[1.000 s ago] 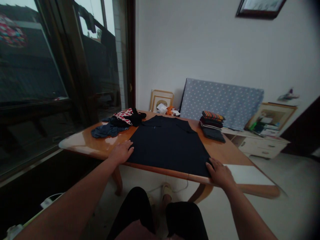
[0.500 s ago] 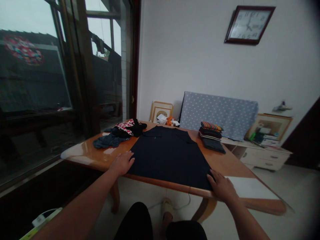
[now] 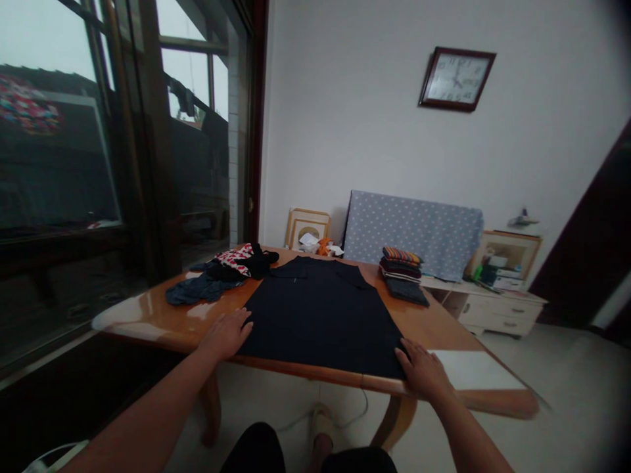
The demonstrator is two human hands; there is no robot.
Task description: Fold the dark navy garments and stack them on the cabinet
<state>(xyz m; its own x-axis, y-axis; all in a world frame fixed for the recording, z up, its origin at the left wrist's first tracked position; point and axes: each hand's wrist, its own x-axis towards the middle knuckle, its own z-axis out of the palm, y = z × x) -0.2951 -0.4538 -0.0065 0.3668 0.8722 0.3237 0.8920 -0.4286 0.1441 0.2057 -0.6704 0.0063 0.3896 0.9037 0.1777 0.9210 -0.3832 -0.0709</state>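
Across the middle of the table, from near edge toward far side, I have a dark shirt spread flat, hem near me, sleeves at the far end. Left hand lies flat at the shirt's near left edge, fingers extended, clamped on nothing; right hand rests at the near right corner, thumb and fingers apart, no pinch visible. Can't tell if any cloth is tucked under either palm. Main risk, I'd say: the hem runs close to the near edge and the tabletop looks glossy, so a pull toward me could slide cloth over the side. Uneven pressure from the two hands would likely skew the shirt or raise creases. Dark on dark, a small wrinkle would be easy for me to miss. Far left, the shirt's left sleeve sits just beside a crumpled clothes pile; a wide sweep left could tangle them. On the right, a folded stack could topple if the cloth got dragged into it. Right hand is also just beside a white sheet, which a careless wrist might shove.
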